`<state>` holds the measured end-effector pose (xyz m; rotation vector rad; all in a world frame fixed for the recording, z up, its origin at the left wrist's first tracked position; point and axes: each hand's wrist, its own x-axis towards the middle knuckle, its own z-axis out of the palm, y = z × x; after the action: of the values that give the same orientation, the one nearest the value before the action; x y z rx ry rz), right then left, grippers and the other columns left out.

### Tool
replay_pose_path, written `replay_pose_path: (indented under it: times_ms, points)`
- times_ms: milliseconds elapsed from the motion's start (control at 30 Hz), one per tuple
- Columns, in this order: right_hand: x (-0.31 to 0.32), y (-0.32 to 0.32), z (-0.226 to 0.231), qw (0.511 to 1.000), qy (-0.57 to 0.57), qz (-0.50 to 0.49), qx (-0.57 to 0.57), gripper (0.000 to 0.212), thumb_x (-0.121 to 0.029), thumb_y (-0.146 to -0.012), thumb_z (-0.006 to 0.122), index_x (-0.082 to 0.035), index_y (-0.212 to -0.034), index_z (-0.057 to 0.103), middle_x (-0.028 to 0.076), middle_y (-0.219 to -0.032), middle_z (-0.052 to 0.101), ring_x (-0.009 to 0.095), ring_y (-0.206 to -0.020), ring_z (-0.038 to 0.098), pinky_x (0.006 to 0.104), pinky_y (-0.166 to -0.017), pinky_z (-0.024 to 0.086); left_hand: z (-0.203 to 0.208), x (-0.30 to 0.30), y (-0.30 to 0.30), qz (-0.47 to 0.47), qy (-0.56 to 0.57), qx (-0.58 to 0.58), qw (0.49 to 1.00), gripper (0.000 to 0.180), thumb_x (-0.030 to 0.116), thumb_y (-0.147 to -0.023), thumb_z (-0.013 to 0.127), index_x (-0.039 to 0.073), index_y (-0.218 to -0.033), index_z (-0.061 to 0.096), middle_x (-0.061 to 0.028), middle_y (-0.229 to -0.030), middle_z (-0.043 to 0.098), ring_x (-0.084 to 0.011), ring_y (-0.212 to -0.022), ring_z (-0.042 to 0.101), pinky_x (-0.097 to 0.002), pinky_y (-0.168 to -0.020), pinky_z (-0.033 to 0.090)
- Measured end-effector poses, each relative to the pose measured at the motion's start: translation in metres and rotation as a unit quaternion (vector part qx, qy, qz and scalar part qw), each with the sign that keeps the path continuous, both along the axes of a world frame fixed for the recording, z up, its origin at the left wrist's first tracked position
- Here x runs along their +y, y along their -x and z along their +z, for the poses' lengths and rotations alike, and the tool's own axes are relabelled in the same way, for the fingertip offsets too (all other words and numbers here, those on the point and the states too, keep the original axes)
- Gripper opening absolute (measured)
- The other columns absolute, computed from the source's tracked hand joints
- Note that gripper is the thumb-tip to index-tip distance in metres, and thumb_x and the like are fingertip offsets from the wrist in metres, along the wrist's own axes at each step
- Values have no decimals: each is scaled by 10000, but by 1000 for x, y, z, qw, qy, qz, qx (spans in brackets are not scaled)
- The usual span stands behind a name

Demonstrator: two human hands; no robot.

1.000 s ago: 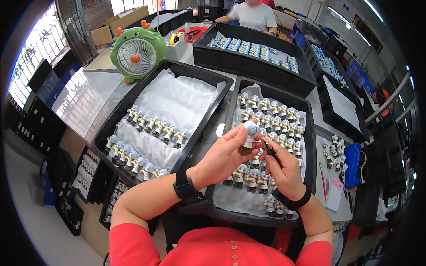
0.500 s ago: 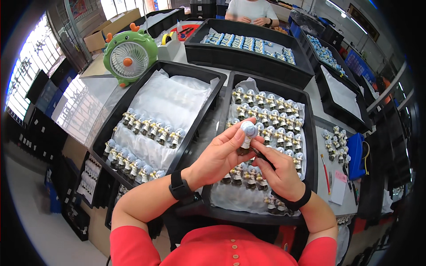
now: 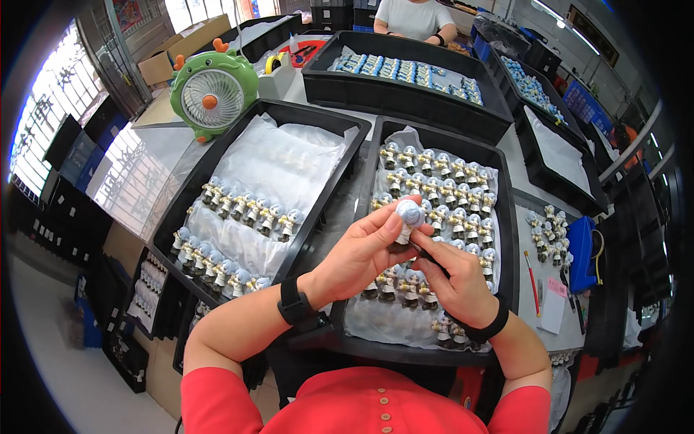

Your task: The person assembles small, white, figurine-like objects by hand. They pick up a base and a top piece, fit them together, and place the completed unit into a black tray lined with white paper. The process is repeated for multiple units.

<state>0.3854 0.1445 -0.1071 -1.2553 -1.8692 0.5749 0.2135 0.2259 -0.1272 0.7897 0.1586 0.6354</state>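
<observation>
forearms [image 3: 242, 318] angled inward, left hand [image 3: 365, 249] pinches a figurine [image 3: 410, 214], right hand [image 3: 463, 278] grips a dark tool [image 3: 423, 252].

The right hand [image 3: 460, 281] had brought its dark tool [image 3: 422, 250] further left, near frame centre; at top centre, the co-worker's outstretched arm [image 3: 382, 23] had drawn in.

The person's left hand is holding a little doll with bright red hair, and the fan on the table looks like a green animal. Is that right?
Not quite: the doll has pale bluish hair, as the head view shows. It is in the left hand, and the fan looks like a green animal.
</observation>
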Motion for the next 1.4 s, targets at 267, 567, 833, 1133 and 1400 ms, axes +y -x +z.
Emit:
replay_pose_path:
  times_ms: [267,567,833,1133,1400]
  points:
    - [0,1,2,1000,-4,-3,2,394,27,-823,576,2,-1214,540,172,-858,625,274,-712,623,338,-632,487,0,-1,0,0,2,0,1000,498,318,-983,411,102,-1414,288,-109,-1264,510,-156,-1151,496,-330,-957,413]
    - [0,0,2,1000,-4,-5,-11,381,27,-824,571,2,-1203,547,164,-847,627,272,-712,623,332,-629,487,-1,0,0,-2,2,-3,1000,494,317,-984,411,103,-1413,292,-105,-1254,516,-152,-1142,501,-325,-950,415]
    - [-1,-1,4,1000,-7,2,-23,382,26,-829,564,2,-1209,545,173,-888,637,262,-730,636,324,-640,496,0,0,1,-6,-4,-3,1000,500,327,-981,417,101,-1411,295,-108,-1252,519,-154,-1144,500,-325,-947,414]
    - [1,-2,4,1000,24,4,11,381,25,-830,568,1,-1210,546,177,-917,652,246,-767,664,304,-662,510,-1,0,0,-2,-1,-3,1000,502,321,-983,411,94,-1413,286,-116,-1253,516,-160,-1146,500,-331,-950,417]
    - [1,-1,2,1000,15,-4,7,381,22,-830,571,-1,-1209,548,169,-875,649,249,-740,656,311,-640,502,-1,0,-1,-2,5,-8,1000,500,319,-986,401,92,-1415,279,-120,-1261,512,-163,-1148,500,-329,-957,414]
